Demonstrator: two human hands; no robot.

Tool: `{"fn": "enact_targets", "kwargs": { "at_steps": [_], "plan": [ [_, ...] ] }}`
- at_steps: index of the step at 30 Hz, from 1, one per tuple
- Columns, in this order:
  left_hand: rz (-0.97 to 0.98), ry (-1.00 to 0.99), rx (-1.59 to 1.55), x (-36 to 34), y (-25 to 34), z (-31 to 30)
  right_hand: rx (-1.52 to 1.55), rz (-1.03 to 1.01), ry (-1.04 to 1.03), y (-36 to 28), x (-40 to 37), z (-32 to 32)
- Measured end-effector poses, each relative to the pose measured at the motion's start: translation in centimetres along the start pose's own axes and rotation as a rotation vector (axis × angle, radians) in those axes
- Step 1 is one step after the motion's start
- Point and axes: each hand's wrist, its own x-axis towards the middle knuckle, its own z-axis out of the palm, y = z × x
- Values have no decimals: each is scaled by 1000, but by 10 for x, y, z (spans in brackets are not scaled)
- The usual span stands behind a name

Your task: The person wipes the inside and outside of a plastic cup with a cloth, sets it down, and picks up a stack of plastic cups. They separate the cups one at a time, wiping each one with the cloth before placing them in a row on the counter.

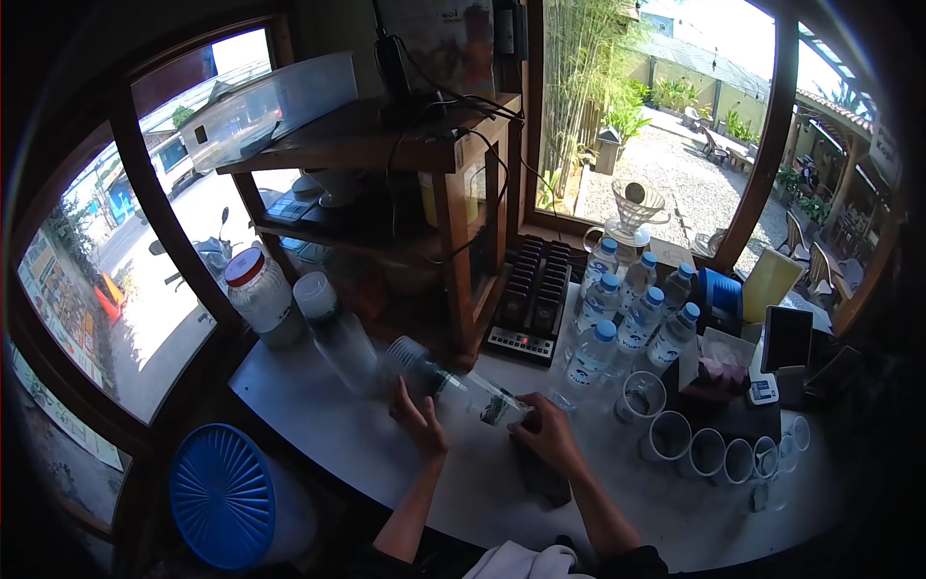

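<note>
A long stack of clear plastic cups [451,388] with dark printing lies tilted between my two hands over the white counter. My left hand [419,419] touches the underside of the stack near its left end, with fingers apart. At the stack's right end, my right hand [548,431] has its fingers closed round the last cup. Just left of the stack, a second tall stack of cups [340,338] stands leaning on the counter. A dark flat object [545,475] lies below my right hand, partly hidden by the wrist.
Several water bottles [588,362] and a curved row of plastic cups [668,436] stand right. Behind are a wooden shelf [434,154] and a black keypad device [526,309]. A red-lidded jar [260,289] stands left; a blue-lidded container [224,497] is below the counter [289,391].
</note>
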Motion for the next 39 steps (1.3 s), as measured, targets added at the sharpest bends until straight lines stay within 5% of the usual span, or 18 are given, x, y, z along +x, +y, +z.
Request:
{"fn": "enact_targets", "kwargs": {
  "at_steps": [3,7,9,11,15,18,21,24,31,35,39],
  "plan": [
    [37,75,-68,-5,25,-8,97,33,112,-6,-16,-12],
    [18,-439,-566,-24,23,1,170,-21,114,-11,-31,-11],
    [-85,-509,-747,-44,42,11,210,18,48,-12,-40,-6],
    [-213,-611,-815,-48,67,3,93,-165,107,5,-41,-3],
    [-242,-468,-846,-50,69,6,-60,-135,166,8,-50,-20],
    [-287,-476,-815,-55,45,8,-143,77,-39,4,-62,-23],
    [-281,-399,-833,-55,42,10,-483,-231,194,-9,-75,-5],
    [-280,-463,-807,-57,42,13,-581,-257,305,14,-74,5],
    [-266,-606,-819,-57,35,8,331,293,145,41,-62,-38],
    [-302,-665,-953,-59,22,11,1073,380,147,27,-67,-45],
    [-273,-613,-946,-59,17,14,1259,331,171,11,-75,-50]
  ]
}}
